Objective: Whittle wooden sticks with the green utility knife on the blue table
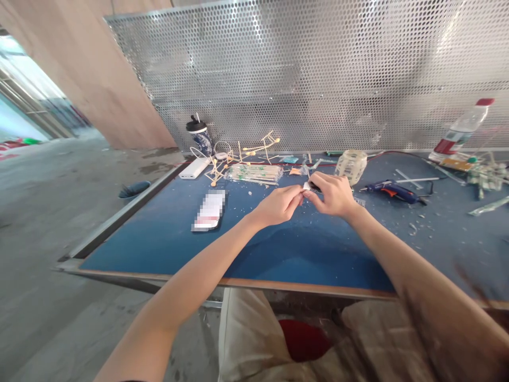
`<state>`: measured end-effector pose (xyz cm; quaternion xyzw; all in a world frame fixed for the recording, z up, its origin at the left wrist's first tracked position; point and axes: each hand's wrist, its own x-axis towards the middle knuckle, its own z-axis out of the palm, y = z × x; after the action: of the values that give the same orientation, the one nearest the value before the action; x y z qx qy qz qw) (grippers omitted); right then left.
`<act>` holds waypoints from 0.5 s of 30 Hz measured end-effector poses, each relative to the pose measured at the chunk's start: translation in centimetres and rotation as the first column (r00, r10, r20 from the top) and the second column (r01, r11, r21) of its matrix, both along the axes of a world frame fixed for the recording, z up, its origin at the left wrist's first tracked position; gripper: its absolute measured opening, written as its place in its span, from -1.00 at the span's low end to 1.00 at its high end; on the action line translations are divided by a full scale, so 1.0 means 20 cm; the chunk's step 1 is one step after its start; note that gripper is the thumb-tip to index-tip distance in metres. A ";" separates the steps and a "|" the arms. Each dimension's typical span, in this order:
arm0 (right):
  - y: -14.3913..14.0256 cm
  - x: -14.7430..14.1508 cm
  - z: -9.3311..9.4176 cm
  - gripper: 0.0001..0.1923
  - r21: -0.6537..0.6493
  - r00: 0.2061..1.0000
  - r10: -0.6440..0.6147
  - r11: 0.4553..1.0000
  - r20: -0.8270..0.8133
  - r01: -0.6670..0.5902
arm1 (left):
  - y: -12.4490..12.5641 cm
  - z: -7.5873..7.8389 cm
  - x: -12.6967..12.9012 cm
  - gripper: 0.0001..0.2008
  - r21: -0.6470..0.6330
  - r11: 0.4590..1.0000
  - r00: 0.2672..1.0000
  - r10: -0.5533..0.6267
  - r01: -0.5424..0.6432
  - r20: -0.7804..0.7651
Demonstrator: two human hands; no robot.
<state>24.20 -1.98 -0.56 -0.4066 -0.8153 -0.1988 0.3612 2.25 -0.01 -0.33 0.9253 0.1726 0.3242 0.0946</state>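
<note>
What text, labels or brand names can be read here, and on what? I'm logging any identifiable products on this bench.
None can be read.
Cup: dark pattern, no legible words.
Bottle: red label, too blurred.
Phone: screen pixelated.
Glue gun: no readable marking.
Small white piece held by left hand and right hand: too small.

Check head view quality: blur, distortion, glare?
Head view: wide-angle warp bends the table edge and mesh wall; right forearm smeared at lower right; phone pixelated; doorway at left overexposed; both hands, left hand and right hand, fairly sharp.
</note>
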 end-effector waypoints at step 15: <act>0.00 0.01 0.00 -0.62 0.018 1.000 0.012 1.000 0.019 -0.013 | 0.01 -0.01 -0.01 -0.74 -0.032 0.999 0.998 -0.007 0.005 -0.069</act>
<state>24.40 -1.95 -0.60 -0.3963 -0.8193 -0.2080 0.3585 2.12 0.26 -0.51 0.9348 0.1780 0.2891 0.1042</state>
